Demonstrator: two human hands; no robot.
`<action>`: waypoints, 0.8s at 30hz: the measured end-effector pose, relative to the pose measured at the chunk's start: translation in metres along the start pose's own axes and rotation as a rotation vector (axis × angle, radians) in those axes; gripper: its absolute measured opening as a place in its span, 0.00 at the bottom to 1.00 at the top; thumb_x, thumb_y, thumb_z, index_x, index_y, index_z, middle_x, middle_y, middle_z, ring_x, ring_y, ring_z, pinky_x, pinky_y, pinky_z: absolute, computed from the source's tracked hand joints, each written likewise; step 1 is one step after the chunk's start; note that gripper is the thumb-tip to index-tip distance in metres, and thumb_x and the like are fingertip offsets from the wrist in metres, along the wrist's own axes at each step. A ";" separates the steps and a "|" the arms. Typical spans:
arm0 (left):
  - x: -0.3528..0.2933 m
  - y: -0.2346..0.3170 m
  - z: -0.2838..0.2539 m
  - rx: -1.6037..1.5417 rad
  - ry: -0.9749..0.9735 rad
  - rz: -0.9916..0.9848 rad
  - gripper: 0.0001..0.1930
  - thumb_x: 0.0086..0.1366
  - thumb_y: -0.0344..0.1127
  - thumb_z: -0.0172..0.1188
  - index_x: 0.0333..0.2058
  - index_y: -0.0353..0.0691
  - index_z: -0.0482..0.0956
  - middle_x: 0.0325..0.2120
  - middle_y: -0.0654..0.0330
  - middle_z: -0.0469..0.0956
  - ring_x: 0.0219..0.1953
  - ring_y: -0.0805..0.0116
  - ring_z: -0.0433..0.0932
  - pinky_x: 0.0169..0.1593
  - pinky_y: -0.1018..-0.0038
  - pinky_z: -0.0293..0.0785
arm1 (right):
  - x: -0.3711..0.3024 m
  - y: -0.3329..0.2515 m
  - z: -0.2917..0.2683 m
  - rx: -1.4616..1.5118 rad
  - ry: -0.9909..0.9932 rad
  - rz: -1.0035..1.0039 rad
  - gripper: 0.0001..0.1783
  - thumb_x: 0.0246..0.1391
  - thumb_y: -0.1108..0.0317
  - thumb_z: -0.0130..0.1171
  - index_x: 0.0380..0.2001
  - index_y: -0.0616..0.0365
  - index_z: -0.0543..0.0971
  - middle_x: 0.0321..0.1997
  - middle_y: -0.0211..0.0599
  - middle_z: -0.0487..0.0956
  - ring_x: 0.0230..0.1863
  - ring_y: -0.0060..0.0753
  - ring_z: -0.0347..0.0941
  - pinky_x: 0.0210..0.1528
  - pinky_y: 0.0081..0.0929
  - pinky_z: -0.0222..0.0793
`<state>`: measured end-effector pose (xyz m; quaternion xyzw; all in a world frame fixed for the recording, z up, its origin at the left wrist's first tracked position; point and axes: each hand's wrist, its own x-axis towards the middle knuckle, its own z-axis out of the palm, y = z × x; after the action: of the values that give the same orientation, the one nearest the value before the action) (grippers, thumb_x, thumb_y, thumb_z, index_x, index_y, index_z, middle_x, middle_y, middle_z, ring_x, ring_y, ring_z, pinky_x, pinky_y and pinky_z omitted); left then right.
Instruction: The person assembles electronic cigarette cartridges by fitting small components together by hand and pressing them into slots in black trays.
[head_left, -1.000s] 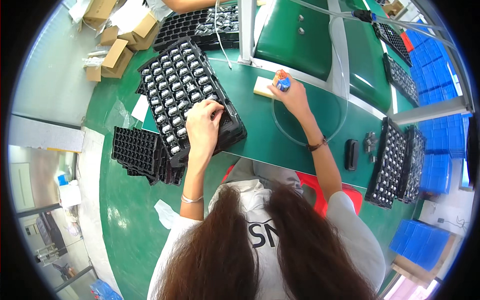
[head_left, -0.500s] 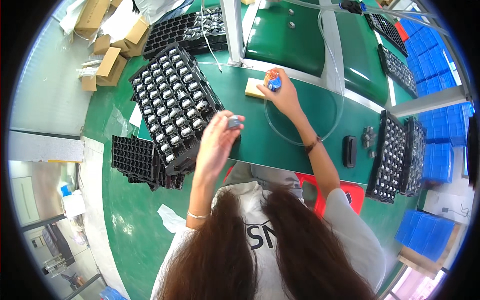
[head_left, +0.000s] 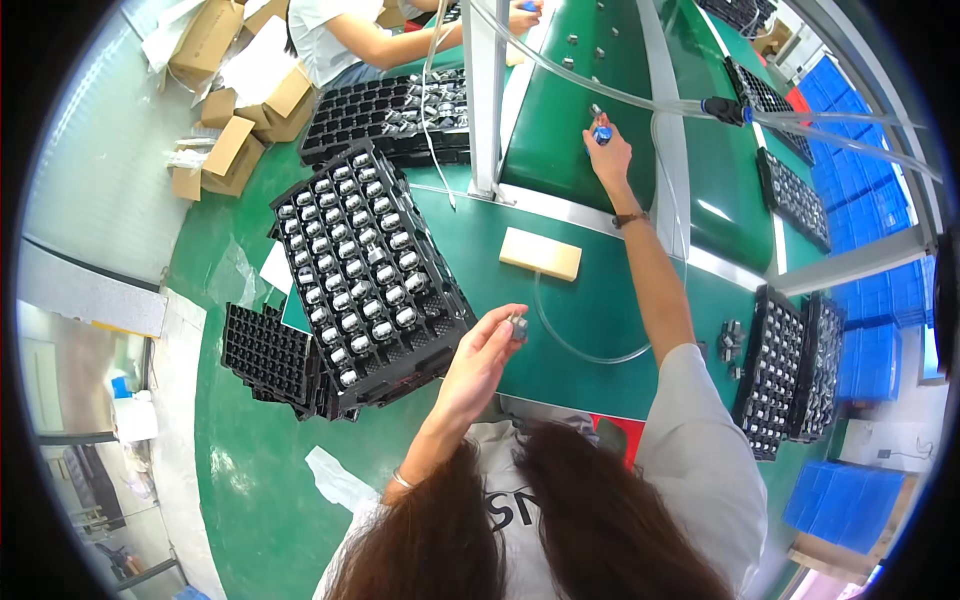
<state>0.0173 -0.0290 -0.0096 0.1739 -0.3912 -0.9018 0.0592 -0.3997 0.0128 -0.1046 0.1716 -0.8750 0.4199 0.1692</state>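
My left hand (head_left: 476,368) is raised in front of the green worktable, fingertips pinching a small grey metal part (head_left: 519,328). Stretched far forward, my right hand (head_left: 612,160) is over the green conveyor belt (head_left: 560,150), closed around a small blue object (head_left: 602,134) whose kind I cannot make out. Just beyond it a small metal piece (head_left: 596,110) shows; whether the two touch is unclear. To the left of my left hand, a tilted black tray (head_left: 455,310) holds rows of shiny metal parts, with several bare pockets near its right corner. A pale yellow block (head_left: 540,254) lies between my hands.
Clear tubing (head_left: 600,360) curves over the worktable. A metal post (head_left: 485,110) rises at the table's far edge. Loose grey parts (head_left: 731,340) and filled trays (head_left: 772,370) are at the right. Behind the post, a co-worker's arm (head_left: 400,45) reaches toward the belt.
My right hand has moved forward from beside the yellow block to over the belt, with the blue object. My left hand still pinches the metal part. The view has shifted, bringing a co-worker into sight.
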 end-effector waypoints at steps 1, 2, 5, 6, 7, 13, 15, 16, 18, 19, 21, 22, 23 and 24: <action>0.001 0.000 0.000 -0.003 0.004 0.004 0.16 0.67 0.35 0.47 0.51 0.35 0.67 0.40 0.64 0.72 0.40 0.78 0.70 0.47 0.81 0.65 | 0.001 -0.002 -0.002 -0.013 -0.009 0.014 0.21 0.43 0.52 0.62 0.37 0.54 0.76 0.30 0.44 0.79 0.34 0.46 0.76 0.38 0.38 0.70; 0.003 0.001 0.000 -0.001 -0.005 0.005 0.16 0.67 0.34 0.47 0.52 0.34 0.66 0.39 0.65 0.72 0.40 0.78 0.69 0.47 0.81 0.65 | 0.000 -0.003 -0.003 -0.028 -0.017 0.029 0.21 0.43 0.52 0.62 0.37 0.54 0.76 0.31 0.44 0.79 0.35 0.47 0.76 0.39 0.39 0.69; 0.009 0.002 0.005 0.024 0.016 0.025 0.17 0.67 0.33 0.48 0.52 0.33 0.66 0.39 0.65 0.72 0.40 0.79 0.69 0.47 0.81 0.64 | -0.008 -0.015 -0.013 -0.152 0.066 -0.127 0.21 0.43 0.52 0.62 0.37 0.55 0.76 0.33 0.44 0.78 0.34 0.46 0.75 0.40 0.36 0.68; 0.012 0.004 0.007 0.052 0.046 0.055 0.17 0.66 0.32 0.49 0.53 0.32 0.66 0.39 0.65 0.72 0.40 0.79 0.69 0.47 0.82 0.65 | -0.014 -0.024 -0.019 -0.152 0.058 -0.125 0.21 0.43 0.52 0.62 0.37 0.55 0.76 0.33 0.44 0.78 0.34 0.46 0.75 0.40 0.36 0.68; 0.012 0.007 0.009 0.069 0.072 0.083 0.17 0.65 0.31 0.51 0.52 0.32 0.66 0.40 0.64 0.72 0.41 0.79 0.69 0.47 0.82 0.65 | -0.026 -0.041 -0.030 -0.006 0.088 -0.198 0.21 0.45 0.52 0.62 0.37 0.55 0.75 0.32 0.43 0.78 0.34 0.43 0.74 0.39 0.33 0.68; 0.016 0.010 0.010 0.126 0.128 0.201 0.13 0.62 0.30 0.54 0.45 0.31 0.72 0.38 0.63 0.76 0.40 0.79 0.73 0.47 0.81 0.67 | -0.155 -0.139 -0.137 0.950 -0.534 0.232 0.14 0.57 0.61 0.50 0.37 0.61 0.72 0.36 0.34 0.75 0.38 0.22 0.70 0.40 0.20 0.66; 0.012 0.010 0.012 0.156 0.124 0.224 0.14 0.61 0.30 0.56 0.45 0.31 0.73 0.37 0.62 0.76 0.40 0.79 0.73 0.46 0.81 0.68 | -0.191 -0.155 -0.157 1.010 -0.682 0.196 0.13 0.56 0.62 0.50 0.37 0.62 0.72 0.37 0.35 0.75 0.38 0.22 0.70 0.40 0.20 0.66; 0.010 0.009 0.014 0.156 0.123 0.217 0.14 0.61 0.30 0.56 0.45 0.31 0.73 0.37 0.62 0.76 0.40 0.79 0.73 0.46 0.81 0.68 | -0.202 -0.156 -0.162 1.000 -0.704 0.119 0.14 0.55 0.61 0.50 0.37 0.62 0.73 0.37 0.34 0.75 0.37 0.22 0.71 0.39 0.19 0.67; 0.006 0.006 0.017 0.201 0.097 0.225 0.14 0.60 0.29 0.58 0.44 0.31 0.74 0.36 0.61 0.77 0.38 0.78 0.74 0.47 0.82 0.68 | -0.216 -0.164 -0.171 1.001 -0.714 0.136 0.15 0.55 0.61 0.50 0.38 0.62 0.73 0.37 0.33 0.75 0.36 0.20 0.70 0.39 0.19 0.66; 0.004 0.005 0.017 0.202 0.098 0.222 0.14 0.60 0.29 0.58 0.44 0.31 0.74 0.36 0.61 0.77 0.38 0.78 0.74 0.47 0.82 0.68 | -0.221 -0.165 -0.173 1.002 -0.714 0.139 0.15 0.55 0.61 0.50 0.38 0.62 0.73 0.37 0.33 0.75 0.36 0.20 0.70 0.39 0.19 0.66; -0.001 0.003 0.015 0.225 0.088 0.218 0.14 0.59 0.28 0.59 0.43 0.31 0.74 0.36 0.60 0.78 0.38 0.78 0.74 0.46 0.82 0.69 | -0.229 -0.166 -0.176 0.999 -0.699 0.196 0.14 0.55 0.62 0.50 0.38 0.62 0.73 0.36 0.32 0.75 0.36 0.19 0.70 0.39 0.18 0.66; -0.004 0.002 0.016 0.227 0.090 0.216 0.14 0.59 0.28 0.59 0.43 0.31 0.74 0.36 0.60 0.78 0.38 0.78 0.74 0.46 0.82 0.69 | -0.234 -0.166 -0.177 1.001 -0.699 0.199 0.14 0.55 0.62 0.50 0.38 0.62 0.73 0.36 0.32 0.75 0.36 0.19 0.70 0.39 0.18 0.66; -0.005 0.000 0.018 0.207 0.104 0.238 0.14 0.59 0.28 0.59 0.43 0.31 0.74 0.37 0.59 0.78 0.38 0.78 0.75 0.45 0.82 0.69 | -0.238 -0.166 -0.176 1.010 -0.677 0.199 0.14 0.55 0.62 0.50 0.38 0.62 0.73 0.36 0.32 0.75 0.36 0.19 0.70 0.38 0.18 0.66; -0.008 -0.001 0.019 0.187 0.121 0.261 0.14 0.59 0.27 0.59 0.44 0.31 0.74 0.37 0.58 0.78 0.38 0.77 0.75 0.45 0.82 0.69 | -0.243 -0.167 -0.175 1.019 -0.658 0.199 0.14 0.55 0.62 0.51 0.38 0.62 0.73 0.36 0.31 0.75 0.36 0.19 0.70 0.38 0.18 0.66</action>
<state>0.0178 -0.0132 0.0036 0.1800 -0.4882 -0.8341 0.1830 -0.0845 0.0921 0.0047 0.2689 -0.5823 0.7243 -0.2531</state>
